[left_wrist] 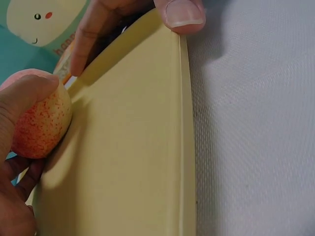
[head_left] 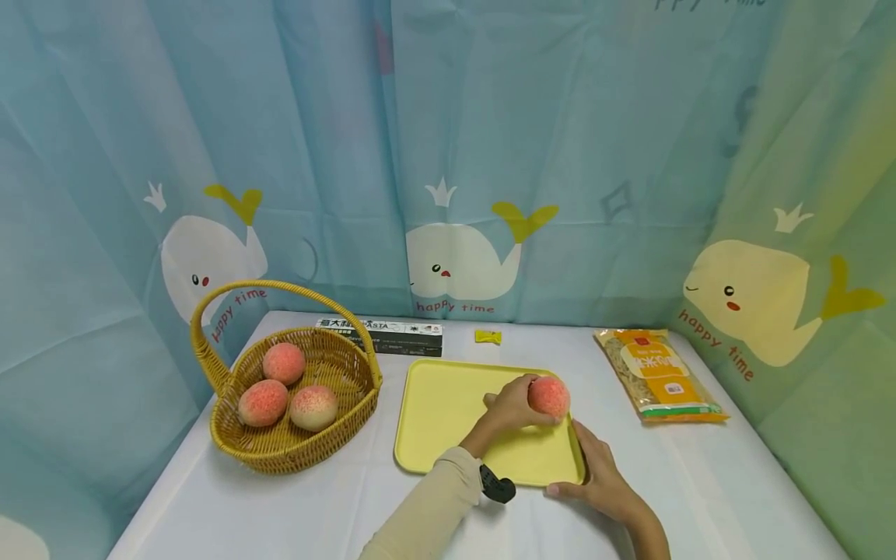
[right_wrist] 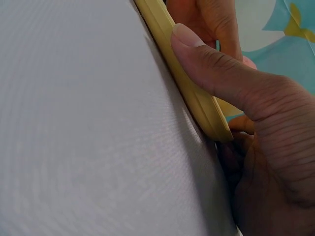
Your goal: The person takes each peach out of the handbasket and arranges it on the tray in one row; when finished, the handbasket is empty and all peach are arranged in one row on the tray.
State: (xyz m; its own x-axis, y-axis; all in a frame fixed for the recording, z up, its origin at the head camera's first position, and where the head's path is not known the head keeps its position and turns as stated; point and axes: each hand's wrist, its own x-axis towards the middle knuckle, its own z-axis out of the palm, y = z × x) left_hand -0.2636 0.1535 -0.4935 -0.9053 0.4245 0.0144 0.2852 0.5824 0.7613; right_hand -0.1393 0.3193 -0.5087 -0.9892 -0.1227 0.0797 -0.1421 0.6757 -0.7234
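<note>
Your left hand (head_left: 516, 406) has thumb and fingers wrapped round a peach (head_left: 549, 397), right there at the far right corner of the yellow tray (head_left: 441, 412). Just nearer you, your right hand (head_left: 602, 478) pinches the tray's near right corner. Out left, three more peaches (head_left: 313, 408) sit in the wicker basket (head_left: 336, 441).
</note>
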